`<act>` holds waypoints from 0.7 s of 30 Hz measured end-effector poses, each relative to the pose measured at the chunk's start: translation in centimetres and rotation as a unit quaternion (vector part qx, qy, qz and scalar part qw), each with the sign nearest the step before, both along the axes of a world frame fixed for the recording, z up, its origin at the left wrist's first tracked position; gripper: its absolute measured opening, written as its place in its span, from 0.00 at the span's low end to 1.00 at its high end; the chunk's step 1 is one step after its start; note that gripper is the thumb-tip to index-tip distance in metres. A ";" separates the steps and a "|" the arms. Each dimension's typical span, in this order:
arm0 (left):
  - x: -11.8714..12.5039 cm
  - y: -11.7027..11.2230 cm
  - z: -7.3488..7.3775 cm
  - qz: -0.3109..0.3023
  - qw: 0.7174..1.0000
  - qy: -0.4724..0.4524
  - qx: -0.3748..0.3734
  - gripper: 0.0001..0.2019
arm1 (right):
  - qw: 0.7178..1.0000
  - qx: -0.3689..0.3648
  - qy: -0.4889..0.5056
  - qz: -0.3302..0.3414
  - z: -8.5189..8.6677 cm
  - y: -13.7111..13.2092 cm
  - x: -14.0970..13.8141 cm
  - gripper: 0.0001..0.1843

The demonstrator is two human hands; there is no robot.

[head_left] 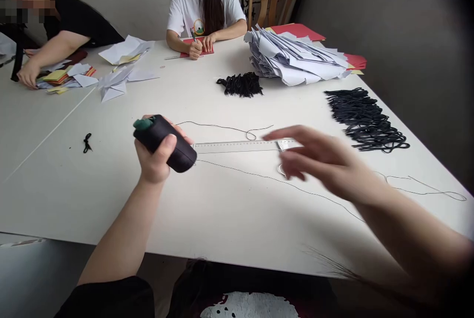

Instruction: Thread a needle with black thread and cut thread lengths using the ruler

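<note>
My left hand (153, 152) grips a black cylindrical spool (163, 142) with a green end, probably wound black cord. A thin black cord (281, 181) runs across the white table (74, 179) below it, and another loop (225, 128) lies above a steel ruler (237, 147). Blurred with motion, my right hand (314, 157) hovers over the ruler's right end with its fingers apart, holding nothing. Beneath those fingers a small metal ring (282, 170) is partly hidden.
A bundle of black cords (365, 119) and a smaller black heap (240, 85) lie on the table, beside a tall stack of white paper pieces (296, 56) on red folders. Two co-workers sit across the table, one writing on a red sheet (196, 47), among scattered paper.
</note>
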State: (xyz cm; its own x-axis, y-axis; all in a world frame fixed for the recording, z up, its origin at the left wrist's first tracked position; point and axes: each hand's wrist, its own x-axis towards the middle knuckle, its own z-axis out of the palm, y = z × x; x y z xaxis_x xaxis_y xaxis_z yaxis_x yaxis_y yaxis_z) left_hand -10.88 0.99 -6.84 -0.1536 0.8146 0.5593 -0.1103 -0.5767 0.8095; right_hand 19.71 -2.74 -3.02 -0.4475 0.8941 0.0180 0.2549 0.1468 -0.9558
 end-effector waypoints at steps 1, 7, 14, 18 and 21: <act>0.4 -0.2 -0.1 -0.021 1.000 0.003 0.006 0.17 | 0.997 -0.045 0.044 0.031 -0.8 0.8 -2.6 0.22; 1.6 -1.1 -0.1 0.010 0.996 -0.057 -0.062 0.21 | 0.927 -0.241 0.143 0.248 -5.1 2.0 -12.0 0.35; 1.1 0.5 0.3 0.038 0.930 -0.265 -0.252 0.23 | 0.988 0.074 0.006 0.135 -3.0 0.2 -11.0 0.25; -0.2 1.9 0.0 0.064 0.840 -0.386 -0.376 0.20 | 0.940 0.308 0.012 0.148 0.1 -0.3 -9.2 0.20; -1.4 2.8 -0.5 0.100 0.821 -0.403 -0.393 0.20 | 0.920 0.382 -0.027 0.085 2.5 -0.7 -6.9 0.19</act>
